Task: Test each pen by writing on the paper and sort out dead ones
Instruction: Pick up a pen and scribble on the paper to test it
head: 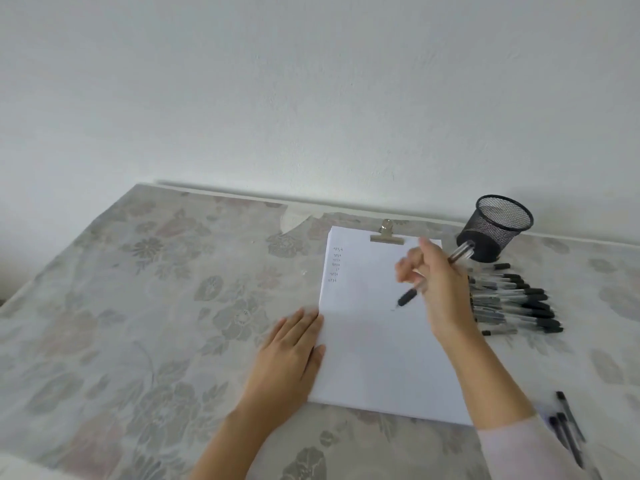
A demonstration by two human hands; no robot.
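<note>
White paper (374,344), held at its top edge by a metal clip (387,234), lies on a pale floral tablecloth (138,306). A short column of small handwritten words (336,265) sits near the sheet's upper left corner. The left hand (294,348) lies flat with straight fingers, touching the sheet's left edge. The right hand (436,282), blurred, grips a clear pen (408,296) with a black tip pointing down at the middle of the sheet; whether the tip touches cannot be told. Just right of the sheet lies a pile of black-capped pens (512,303), with a black mesh cup (495,226) beyond it. Three more pens (568,431) lie near the right sleeve.
</note>
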